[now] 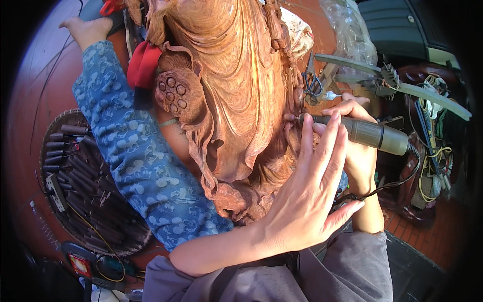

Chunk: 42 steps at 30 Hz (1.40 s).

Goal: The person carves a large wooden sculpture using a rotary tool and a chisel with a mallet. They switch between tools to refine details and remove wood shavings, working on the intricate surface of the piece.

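A large reddish-brown wood carving with flowing drapery folds and a carved lotus pod fills the middle, upright in front of me. My right hand is wrapped round a grey-brown rotary handpiece, whose tip points left at the carving's right edge. The tip meets or nearly meets the wood there; the exact contact is too small to tell. My left hand crosses in front with its fingers stretched out and the thumb apart. Its fingertips lie by the front of the handpiece, and parts of the right hand are hidden behind it.
A round basket full of dark-handled tools stands at the left. A leg in blue patterned cloth lies beside the carving. Blue-handled scissors, clear plastic, a long pale bar and tangled cables lie on the right.
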Each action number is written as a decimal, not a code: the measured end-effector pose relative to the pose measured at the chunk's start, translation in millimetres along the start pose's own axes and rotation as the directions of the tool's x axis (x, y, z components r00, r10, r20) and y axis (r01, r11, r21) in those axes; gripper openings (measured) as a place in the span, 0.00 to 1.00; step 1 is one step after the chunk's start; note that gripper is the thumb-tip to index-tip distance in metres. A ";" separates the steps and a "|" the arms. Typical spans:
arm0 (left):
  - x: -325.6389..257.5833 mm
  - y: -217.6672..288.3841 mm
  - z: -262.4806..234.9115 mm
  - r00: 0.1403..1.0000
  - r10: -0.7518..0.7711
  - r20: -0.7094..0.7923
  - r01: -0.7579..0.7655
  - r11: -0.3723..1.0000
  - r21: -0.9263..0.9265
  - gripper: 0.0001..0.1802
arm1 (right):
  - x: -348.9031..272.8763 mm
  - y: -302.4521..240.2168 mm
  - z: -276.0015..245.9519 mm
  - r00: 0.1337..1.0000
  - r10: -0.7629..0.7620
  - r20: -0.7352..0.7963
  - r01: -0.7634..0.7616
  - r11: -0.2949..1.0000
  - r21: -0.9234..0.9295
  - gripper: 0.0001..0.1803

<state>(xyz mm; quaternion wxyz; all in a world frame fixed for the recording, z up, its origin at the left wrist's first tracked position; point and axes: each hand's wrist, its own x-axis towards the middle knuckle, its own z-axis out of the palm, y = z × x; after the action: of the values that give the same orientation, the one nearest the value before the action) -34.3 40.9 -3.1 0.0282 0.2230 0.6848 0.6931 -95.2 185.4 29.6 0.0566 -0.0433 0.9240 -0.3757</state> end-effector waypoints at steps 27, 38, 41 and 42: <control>0.7 3.9 -0.3 0.997 -0.002 0.082 -0.006 0.995 0.101 0.46 | -27.1 5.1 14.7 0.944 0.324 -0.058 -0.262 0.847 0.463 0.13; 6.0 3.7 -6.0 0.996 -0.003 0.087 -0.007 0.993 0.117 0.46 | -24.0 3.5 18.5 0.937 0.338 -0.086 -0.223 0.770 0.598 0.13; -0.5 2.8 -4.6 0.993 -0.002 0.115 -0.013 0.992 0.124 0.46 | -33.3 3.1 23.9 0.920 0.370 -0.131 -0.246 0.803 0.543 0.13; -3.2 3.1 -4.5 0.993 -0.001 0.122 -0.015 0.991 0.131 0.46 | -34.6 2.9 21.2 0.928 0.355 -0.110 -0.277 0.858 0.433 0.13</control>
<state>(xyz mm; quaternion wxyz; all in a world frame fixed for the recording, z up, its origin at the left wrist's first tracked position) -32.1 35.4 -0.8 0.0526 0.2688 0.7253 0.6316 -58.2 177.2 15.0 0.0391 0.1576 0.8200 -0.5488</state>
